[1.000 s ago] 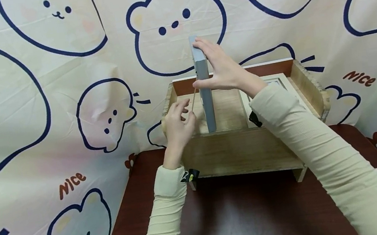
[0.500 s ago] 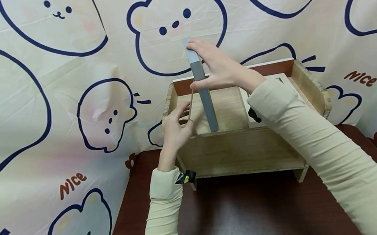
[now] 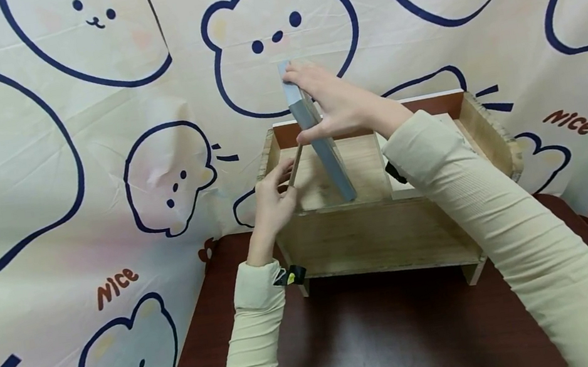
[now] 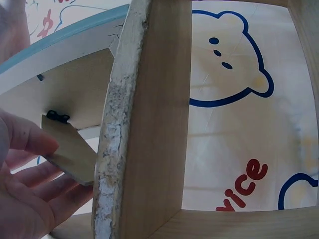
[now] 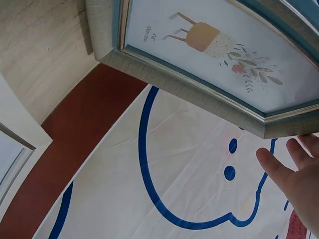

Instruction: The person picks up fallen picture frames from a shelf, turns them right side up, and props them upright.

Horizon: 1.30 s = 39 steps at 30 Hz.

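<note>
A grey-blue picture frame (image 3: 326, 153) stands on the wooden shelf (image 3: 376, 238), its top tilted left. In the right wrist view its front shows a plant print in a silvery border (image 5: 189, 97). My right hand (image 3: 338, 97) grips its upper part, fingers over the top and thumb on the near side. A hinged back stand (image 4: 70, 149), swung out from the frame's brown backing (image 4: 89, 94), is pinched between the thumb and fingers of my left hand (image 3: 274, 202). The lower end of that stand is partly hidden behind the shelf's side in the left wrist view.
A white picture frame (image 3: 400, 177) lies flat on the shelf's right half, partly covered by my right sleeve. Raised side panels (image 3: 494, 128) and a red-brown back board (image 3: 433, 104) bound the shelf top. The shelf stands on a dark red table (image 3: 374, 336) before a cartoon-print cloth.
The grey-blue frame has gone from upright to leaning, its top moving left and its bottom right. My left hand has shifted slightly left and now pinches the back stand, which shows more broadly.
</note>
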Available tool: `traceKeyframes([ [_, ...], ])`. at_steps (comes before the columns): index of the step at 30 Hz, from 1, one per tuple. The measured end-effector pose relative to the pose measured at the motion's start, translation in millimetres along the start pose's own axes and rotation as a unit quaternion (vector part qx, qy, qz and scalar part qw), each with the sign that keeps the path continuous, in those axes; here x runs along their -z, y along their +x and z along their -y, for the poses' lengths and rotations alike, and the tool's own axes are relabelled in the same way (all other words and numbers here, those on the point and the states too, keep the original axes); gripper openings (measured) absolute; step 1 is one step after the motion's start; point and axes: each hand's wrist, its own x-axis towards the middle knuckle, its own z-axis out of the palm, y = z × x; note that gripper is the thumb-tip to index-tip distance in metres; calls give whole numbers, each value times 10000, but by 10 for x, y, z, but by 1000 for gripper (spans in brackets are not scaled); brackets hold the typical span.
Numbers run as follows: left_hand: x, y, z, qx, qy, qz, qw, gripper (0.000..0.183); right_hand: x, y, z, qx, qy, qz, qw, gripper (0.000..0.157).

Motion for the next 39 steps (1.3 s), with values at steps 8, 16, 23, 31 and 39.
traceKeyframes([
  [8, -51, 5, 20, -2, 391, -110, 9992, 44, -5, 20, -37, 174, -1, 101, 9998, 95],
  [16, -130, -13, 84, -157, 223, -102, 9996, 50, 90, 2, -125, 61, 407, 851, 9955, 95],
  [23, -165, -36, 148, -665, 722, -603, 9933, 59, 95, 30, -138, 204, 315, 912, 9951, 95],
  [31, -221, -113, 103, -921, 1851, -886, 9744, 51, 66, 36, -146, 146, 223, 786, 9965, 96],
  [39, -267, -128, -96, 14, 2751, -518, 9600, 89, 29, 31, -156, 76, -68, 416, 9991, 97],
])
